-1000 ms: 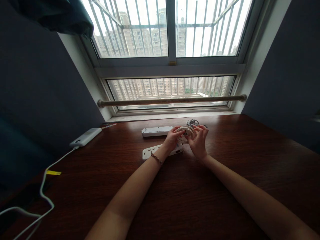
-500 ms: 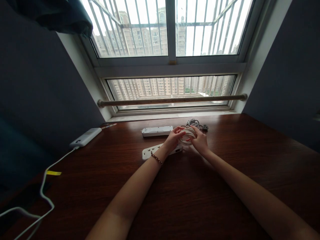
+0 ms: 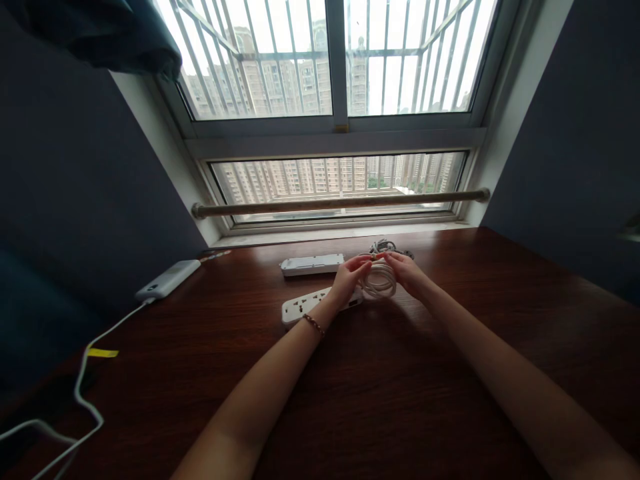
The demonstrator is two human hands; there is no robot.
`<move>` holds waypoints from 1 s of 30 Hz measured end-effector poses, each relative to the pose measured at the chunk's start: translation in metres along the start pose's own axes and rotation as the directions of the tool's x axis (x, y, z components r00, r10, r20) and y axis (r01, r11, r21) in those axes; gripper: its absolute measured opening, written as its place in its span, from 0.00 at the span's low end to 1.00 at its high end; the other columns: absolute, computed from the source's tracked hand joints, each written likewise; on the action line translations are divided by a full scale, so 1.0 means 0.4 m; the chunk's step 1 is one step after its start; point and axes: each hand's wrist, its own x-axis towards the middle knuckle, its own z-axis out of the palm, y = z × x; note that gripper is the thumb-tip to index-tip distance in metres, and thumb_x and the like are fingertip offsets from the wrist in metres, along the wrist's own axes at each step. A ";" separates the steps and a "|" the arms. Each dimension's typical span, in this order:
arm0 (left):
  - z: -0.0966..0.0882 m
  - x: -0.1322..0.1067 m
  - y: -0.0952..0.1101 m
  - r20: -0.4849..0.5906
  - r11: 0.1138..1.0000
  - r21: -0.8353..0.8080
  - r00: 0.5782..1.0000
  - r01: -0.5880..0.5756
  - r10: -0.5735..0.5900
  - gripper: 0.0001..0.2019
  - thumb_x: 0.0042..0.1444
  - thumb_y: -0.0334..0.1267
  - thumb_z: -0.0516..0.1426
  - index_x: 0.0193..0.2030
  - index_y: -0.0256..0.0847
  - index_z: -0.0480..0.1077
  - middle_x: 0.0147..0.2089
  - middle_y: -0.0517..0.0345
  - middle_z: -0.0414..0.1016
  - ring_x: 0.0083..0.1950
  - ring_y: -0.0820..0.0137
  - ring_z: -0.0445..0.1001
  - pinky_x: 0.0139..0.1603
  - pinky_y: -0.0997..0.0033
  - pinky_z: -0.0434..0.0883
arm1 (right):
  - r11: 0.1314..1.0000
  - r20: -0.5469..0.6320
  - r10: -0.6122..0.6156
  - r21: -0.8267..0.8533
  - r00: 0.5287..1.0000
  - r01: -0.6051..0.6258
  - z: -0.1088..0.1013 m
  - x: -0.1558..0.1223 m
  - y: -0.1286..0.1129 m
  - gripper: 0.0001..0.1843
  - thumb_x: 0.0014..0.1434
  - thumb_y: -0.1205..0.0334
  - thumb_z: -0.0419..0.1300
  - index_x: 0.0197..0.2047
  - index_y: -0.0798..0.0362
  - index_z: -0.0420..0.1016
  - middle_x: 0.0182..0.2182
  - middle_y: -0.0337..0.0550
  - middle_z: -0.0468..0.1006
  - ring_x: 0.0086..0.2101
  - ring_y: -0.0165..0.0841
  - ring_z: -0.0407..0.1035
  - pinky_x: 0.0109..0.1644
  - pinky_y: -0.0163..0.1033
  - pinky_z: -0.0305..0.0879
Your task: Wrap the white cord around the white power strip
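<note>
A coil of white cable (image 3: 379,280) hangs between my two hands above the wooden surface. My left hand (image 3: 353,272) is closed on the coil's upper left side, its fingertips at the top. From the right, my right hand (image 3: 401,269) pinches the top of the same coil, fingertips close to those of the left. Under my left wrist lies a white power strip (image 3: 305,305) with its sockets facing up, partly covered by the forearm. Behind it rests a second white power strip (image 3: 313,264). A bundled grey cable (image 3: 384,246) sits just beyond my hands, partly hidden by them.
A white power bank (image 3: 169,280) with a white cable (image 3: 83,373) plugged in lies at the left edge, near a yellow tag (image 3: 103,353). Across the window behind the dark wooden tabletop (image 3: 450,413) runs a horizontal rail (image 3: 345,202). Walls stand on both sides.
My fingers have shifted to the top of the coil, and its loops now hang lower and more in view. My right hand has turned and moved slightly right. The camera view has shifted a little.
</note>
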 end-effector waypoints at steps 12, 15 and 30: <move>-0.024 0.023 -0.045 -0.198 0.985 0.172 0.978 -0.034 0.068 0.20 0.40 0.41 0.66 0.40 0.37 0.69 0.40 0.53 0.71 0.42 0.68 0.67 0.41 0.73 0.62 | 1.000 -0.006 0.015 0.017 1.000 -0.015 -0.029 0.000 -0.007 0.35 0.37 0.67 0.67 0.49 0.55 0.60 0.35 0.45 0.75 0.31 0.35 0.72 0.34 0.39 0.69; -0.021 0.021 -0.044 -0.063 0.990 0.137 0.998 0.026 -0.018 0.14 0.43 0.44 0.63 0.28 0.34 0.71 0.26 0.55 0.71 0.28 0.72 0.66 0.32 0.73 0.62 | 0.997 -0.001 -0.047 -0.054 0.999 0.047 -0.037 0.006 -0.009 0.37 0.36 0.67 0.67 0.51 0.55 0.59 0.33 0.43 0.75 0.32 0.35 0.72 0.37 0.41 0.69; -0.031 0.019 -0.020 -0.047 0.991 -0.118 0.996 0.068 -0.074 0.12 0.44 0.42 0.63 0.33 0.35 0.75 0.37 0.51 0.76 0.39 0.66 0.73 0.46 0.67 0.65 | 0.559 -0.026 -0.455 -0.786 0.890 0.264 -0.021 0.001 0.000 0.54 0.30 0.49 0.71 0.58 0.60 0.56 0.53 0.60 0.58 0.53 0.54 0.51 0.57 0.59 0.46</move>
